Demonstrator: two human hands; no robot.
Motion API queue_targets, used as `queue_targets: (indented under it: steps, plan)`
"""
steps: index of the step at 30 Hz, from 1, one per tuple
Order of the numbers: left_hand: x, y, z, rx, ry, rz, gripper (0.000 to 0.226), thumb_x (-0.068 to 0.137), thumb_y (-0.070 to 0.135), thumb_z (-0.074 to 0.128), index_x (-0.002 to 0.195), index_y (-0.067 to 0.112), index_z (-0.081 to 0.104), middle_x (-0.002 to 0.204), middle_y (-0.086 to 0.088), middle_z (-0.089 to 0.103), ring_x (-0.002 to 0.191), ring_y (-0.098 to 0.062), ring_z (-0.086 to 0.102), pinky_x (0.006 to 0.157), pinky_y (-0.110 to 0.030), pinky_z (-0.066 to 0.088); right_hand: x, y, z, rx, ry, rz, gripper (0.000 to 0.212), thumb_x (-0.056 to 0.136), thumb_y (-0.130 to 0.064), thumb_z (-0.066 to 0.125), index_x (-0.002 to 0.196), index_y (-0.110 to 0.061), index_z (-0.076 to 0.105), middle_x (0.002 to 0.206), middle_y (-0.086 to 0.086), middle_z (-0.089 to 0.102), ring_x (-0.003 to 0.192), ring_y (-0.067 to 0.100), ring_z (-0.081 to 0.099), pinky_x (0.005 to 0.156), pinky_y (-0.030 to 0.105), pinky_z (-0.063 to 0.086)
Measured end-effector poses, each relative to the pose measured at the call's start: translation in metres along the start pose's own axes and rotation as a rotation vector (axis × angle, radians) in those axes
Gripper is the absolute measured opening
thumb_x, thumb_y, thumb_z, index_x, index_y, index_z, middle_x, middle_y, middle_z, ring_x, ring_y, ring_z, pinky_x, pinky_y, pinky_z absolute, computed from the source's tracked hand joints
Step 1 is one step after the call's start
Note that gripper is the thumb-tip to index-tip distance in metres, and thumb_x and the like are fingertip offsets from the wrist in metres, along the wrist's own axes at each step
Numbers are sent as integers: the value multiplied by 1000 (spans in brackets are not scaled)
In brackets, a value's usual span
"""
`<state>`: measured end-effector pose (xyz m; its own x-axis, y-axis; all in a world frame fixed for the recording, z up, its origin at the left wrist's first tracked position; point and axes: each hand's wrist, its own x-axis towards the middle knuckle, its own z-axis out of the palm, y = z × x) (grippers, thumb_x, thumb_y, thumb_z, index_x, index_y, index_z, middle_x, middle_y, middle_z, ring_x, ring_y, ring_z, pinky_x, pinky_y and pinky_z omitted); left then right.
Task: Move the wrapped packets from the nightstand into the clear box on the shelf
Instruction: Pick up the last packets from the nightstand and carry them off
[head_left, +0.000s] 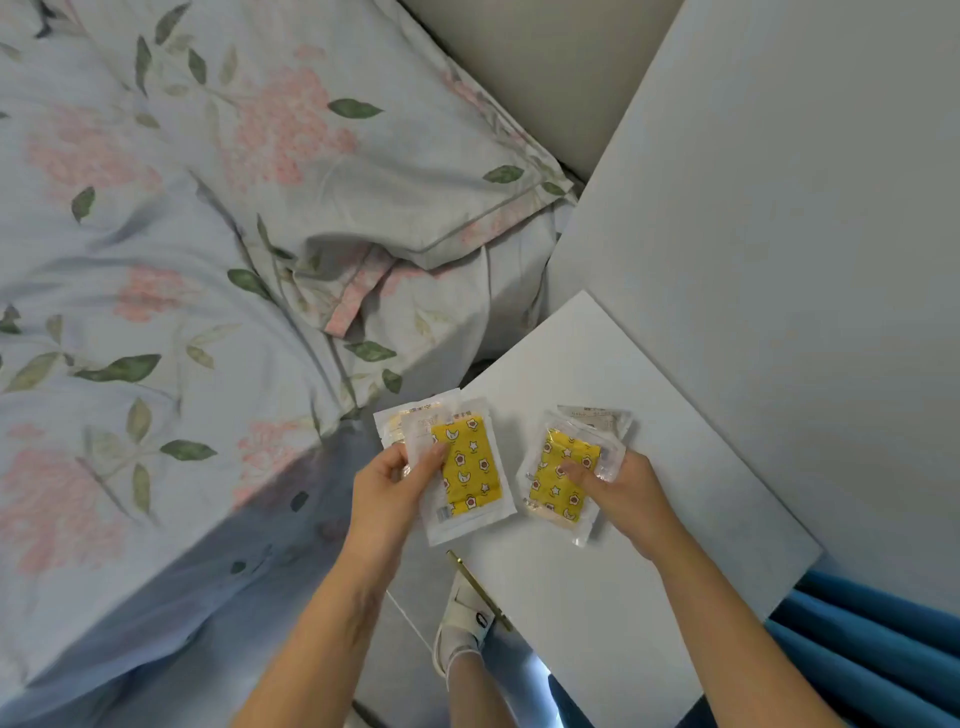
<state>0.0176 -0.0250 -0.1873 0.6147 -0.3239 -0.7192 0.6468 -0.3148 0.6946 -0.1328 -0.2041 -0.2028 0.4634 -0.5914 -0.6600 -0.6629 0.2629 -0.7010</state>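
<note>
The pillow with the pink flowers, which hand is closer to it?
Left. The left hand, holding packets, is nearer the pillow. The right hand is over the nightstand, farther away.

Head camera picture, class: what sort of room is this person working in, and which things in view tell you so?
Most likely a bedroom. A floral pillow lies on matching bedding, and a white nightstand stands right beside the bed, where each hand holds wrapped packets.

Bedside corner, seen from above

A bed in floral bedding and a pillow fill the left; white wall upper right, blue curtain lower right, pale floor below.
</note>
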Motion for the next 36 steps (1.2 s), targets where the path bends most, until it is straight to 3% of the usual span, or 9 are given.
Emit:
queue_targets:
  steps: [3, 9, 13, 18, 22, 25, 28, 32, 36]
  plan:
    - [-10, 4, -43, -31, 58, 54, 18, 87, 20, 67, 98, 8, 72, 93, -7, 77, 83, -22, 74, 71, -29, 61, -28, -15, 31, 47, -9, -15, 13, 85, -14, 71, 94, -23, 68, 93, -4, 73, 89, 10, 70, 80, 28, 55]
    - [-67, 9, -158, -61, 124, 147, 13, 87, 20, 66, 96, 14, 73, 90, -3, 77, 82, -20, 74, 66, -25, 60, -113, -64, 112, -14, -12, -149, 5, 83, -19, 73, 84, -20, 68, 75, -9, 71, 63, -6, 67, 51, 7, 47]
    - [-146, 18, -267, -111, 221, 191, 12, 85, 18, 67, 95, 14, 73, 92, -5, 77, 87, -26, 73, 76, -38, 59, -195, -96, 190, -85, -88, -260, 18, 80, -21, 76, 96, -17, 70, 86, -8, 74, 72, -5, 68, 56, 10, 50]
    - [-273, 17, -405, -190, 376, 242, 10, 78, 22, 76, 87, 17, 75, 90, -7, 77, 87, -31, 73, 80, -46, 58, -328, -132, 292, -75, -327, -309, 24, 78, -15, 77, 101, -18, 69, 85, -9, 76, 80, 6, 72, 61, 16, 55]
    - [-381, 3, -491, -291, 537, 311, 7, 86, 13, 66, 88, 16, 73, 83, -2, 77, 74, -17, 74, 61, -25, 58, -442, -147, 372, -112, -518, -372, 8, 81, -14, 74, 83, -20, 70, 75, -12, 75, 70, 2, 71, 54, 11, 51]
    - [-456, -18, -544, -388, 663, 340, 7, 86, 15, 67, 90, 15, 73, 84, -3, 77, 76, -19, 74, 62, -26, 58, -520, -150, 426, -165, -625, -415, 8, 80, -13, 74, 75, -16, 69, 65, -10, 74, 61, 1, 70, 50, 12, 51]
    - [-520, -45, -587, -504, 796, 351, 10, 85, 16, 68, 94, 16, 72, 87, -2, 77, 77, -18, 74, 61, -25, 59, -586, -148, 477, -259, -754, -500, 8, 79, -11, 75, 72, -14, 71, 72, 1, 76, 68, 13, 73, 59, 23, 58]
    - [-587, -79, -631, -677, 932, 358, 12, 84, 17, 68, 95, 18, 71, 87, 1, 77, 78, -18, 74, 63, -28, 61, -653, -138, 541, -405, -1001, -573, 8, 84, -12, 70, 84, -20, 74, 83, 2, 77, 79, 18, 74, 70, 33, 60]
    - [-632, -108, -674, -813, 1041, 351, 13, 82, 17, 68, 94, 19, 70, 86, 2, 77, 78, -19, 74, 62, -30, 61, -703, -127, 605, -370, -1160, -574, 8, 88, -14, 65, 93, -19, 67, 83, -12, 74, 77, 9, 72, 61, 20, 56]
